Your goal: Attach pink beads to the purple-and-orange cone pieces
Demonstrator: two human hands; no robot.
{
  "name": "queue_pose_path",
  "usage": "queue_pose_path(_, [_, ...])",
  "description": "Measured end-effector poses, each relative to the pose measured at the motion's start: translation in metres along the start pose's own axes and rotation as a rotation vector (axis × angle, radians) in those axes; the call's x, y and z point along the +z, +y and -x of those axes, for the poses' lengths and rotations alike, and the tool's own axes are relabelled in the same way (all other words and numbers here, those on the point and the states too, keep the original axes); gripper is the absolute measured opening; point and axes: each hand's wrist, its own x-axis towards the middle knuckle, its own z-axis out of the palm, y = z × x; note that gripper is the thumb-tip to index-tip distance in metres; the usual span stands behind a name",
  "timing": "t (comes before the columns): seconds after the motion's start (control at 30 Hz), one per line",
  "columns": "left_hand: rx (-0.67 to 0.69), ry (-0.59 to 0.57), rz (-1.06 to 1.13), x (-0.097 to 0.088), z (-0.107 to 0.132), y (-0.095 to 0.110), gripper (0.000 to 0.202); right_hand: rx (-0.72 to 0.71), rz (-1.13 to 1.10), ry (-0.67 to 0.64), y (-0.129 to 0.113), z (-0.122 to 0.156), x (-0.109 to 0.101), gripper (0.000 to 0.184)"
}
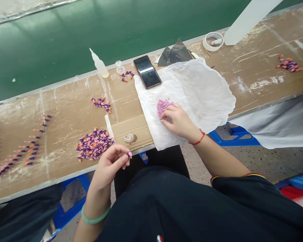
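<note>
My left hand (113,163) hovers at the near edge of the bench, fingers pinched on a small purple and orange piece with a pink tip (129,154). Just beyond it lies a heap of purple and orange pieces (94,145). My right hand (178,120) rests on a crumpled white sheet (197,90), fingertips pressed together at the edge of a small pile of pink beads (162,106). Whether a bead is between those fingertips is too small to see.
A black phone (147,71), a squeeze bottle (99,64), a small glass vial (119,67), a tape roll (213,41) and a round cap (129,137) lie on the worn bench. Rows of finished pieces (27,148) sit at left. Green belt (91,33) runs behind.
</note>
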Motion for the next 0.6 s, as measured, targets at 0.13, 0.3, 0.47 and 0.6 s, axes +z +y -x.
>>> queue_pose_path(0.13, [0.01,-0.019,0.012,0.001,0.001,-0.003,0.014,0.0,0.034,0.017,-0.002,-0.003,0.003,0.016])
queue_pose_path(0.3, [-0.001,-0.018,0.021,0.001,0.002,-0.008,0.019,-0.053,0.037,-0.022,0.001,-0.008,0.001,0.015])
queue_pose_path(0.47, [-0.071,-0.024,-0.02,0.003,0.004,-0.013,0.03,-0.126,0.088,-0.064,0.007,-0.014,0.001,0.016])
queue_pose_path(0.6, [-0.081,-0.026,-0.036,0.006,0.004,-0.014,0.033,-0.171,0.187,-0.141,0.008,-0.018,0.004,0.016])
